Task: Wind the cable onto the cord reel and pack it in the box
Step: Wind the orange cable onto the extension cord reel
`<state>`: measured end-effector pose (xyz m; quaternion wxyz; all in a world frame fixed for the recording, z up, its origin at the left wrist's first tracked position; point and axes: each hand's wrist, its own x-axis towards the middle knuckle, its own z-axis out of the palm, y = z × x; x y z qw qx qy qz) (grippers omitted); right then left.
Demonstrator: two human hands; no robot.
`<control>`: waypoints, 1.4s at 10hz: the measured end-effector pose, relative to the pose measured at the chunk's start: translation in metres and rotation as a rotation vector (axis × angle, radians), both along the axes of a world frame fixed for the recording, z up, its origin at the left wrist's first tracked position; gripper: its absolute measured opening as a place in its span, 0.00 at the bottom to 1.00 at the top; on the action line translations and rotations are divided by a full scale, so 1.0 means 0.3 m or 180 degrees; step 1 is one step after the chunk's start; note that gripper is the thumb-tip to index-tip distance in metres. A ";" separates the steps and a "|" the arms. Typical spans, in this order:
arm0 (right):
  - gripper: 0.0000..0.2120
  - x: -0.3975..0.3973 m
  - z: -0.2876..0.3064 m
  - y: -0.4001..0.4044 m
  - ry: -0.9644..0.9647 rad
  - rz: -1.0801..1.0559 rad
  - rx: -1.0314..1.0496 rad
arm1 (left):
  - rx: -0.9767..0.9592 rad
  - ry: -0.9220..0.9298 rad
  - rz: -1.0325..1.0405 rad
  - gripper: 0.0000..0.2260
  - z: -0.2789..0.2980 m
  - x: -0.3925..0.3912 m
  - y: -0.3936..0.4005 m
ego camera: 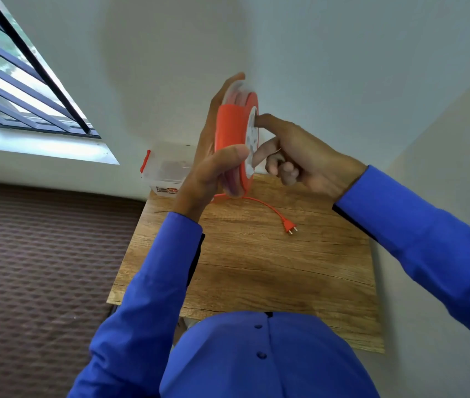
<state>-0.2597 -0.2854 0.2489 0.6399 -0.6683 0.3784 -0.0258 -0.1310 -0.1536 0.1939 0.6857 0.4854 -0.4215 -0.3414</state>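
Gripping cord reel (232, 133): left hand (213, 168) | right hand (299, 156) fingering its face | wooden table (271, 271), white walls

The cord reel (232, 133) is held upright above the far part of the table (256, 268), between the two hands. The left hand (211, 168) is on its left side, thumb across the near rim; the right hand (299, 159) is on its right, one finger touching the reel's right face. The cable (262, 203) drops from the bottom of the reel and runs rightward across the tabletop, ending at the plug (290, 226), which lies flat on the table, below the right hand. The box (165, 173) sits at the table's far left corner, behind the left hand, against the wall (343, 53). The window (13, 81) is off to the left.
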 end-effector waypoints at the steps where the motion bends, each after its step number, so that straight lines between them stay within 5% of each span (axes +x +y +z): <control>1: 0.29 -0.031 -0.005 0.025 -0.0180 0.0088 -0.0440 | -0.0002 0.0525 -0.0156 0.56 0.010 -0.010 -0.004; 2: 0.18 -0.052 -0.049 0.066 -0.0343 0.0050 -0.3077 | -0.0128 0.0951 -0.0328 0.44 0.015 -0.024 0.001; 3: 0.16 -0.064 -0.065 0.093 -0.0703 0.0563 -0.4538 | -0.0375 0.1091 -0.0377 0.28 0.031 -0.038 0.011; 4: 0.20 -0.078 -0.074 0.062 -0.0709 0.1409 -0.4959 | -0.0482 0.1354 -0.0320 0.27 0.055 -0.038 0.014; 6: 0.22 -0.062 -0.069 0.018 -0.0632 0.1717 -0.5236 | -0.0343 0.1574 -0.0644 0.34 0.024 -0.040 0.007; 7: 0.24 -0.054 -0.073 0.007 -0.1123 0.1211 -0.4942 | -0.0393 0.1452 -0.0449 0.32 0.005 -0.037 0.000; 9: 0.26 -0.017 -0.096 0.046 -0.1453 0.0093 -0.2701 | -0.0154 0.0928 -0.0312 0.37 0.017 -0.038 0.003; 10: 0.18 0.010 -0.078 0.062 -0.1511 -0.0325 -0.1822 | 0.0125 0.0400 -0.0020 0.37 0.000 -0.025 0.006; 11: 0.33 0.030 -0.067 0.057 -0.0935 -0.0691 -0.0697 | 0.0224 -0.0279 0.0119 0.45 0.011 -0.028 0.003; 12: 0.34 0.029 -0.061 0.046 -0.0216 -0.0297 0.0547 | -0.0150 -0.0653 0.0109 0.46 0.034 -0.011 -0.012; 13: 0.35 0.013 -0.049 0.047 -0.0144 -0.0100 0.0601 | -0.0132 -0.0558 -0.0028 0.49 0.023 -0.001 -0.015; 14: 0.31 -0.012 -0.051 0.067 -0.0575 -0.0057 -0.0983 | 0.0217 -0.0026 -0.0275 0.53 0.002 -0.019 -0.016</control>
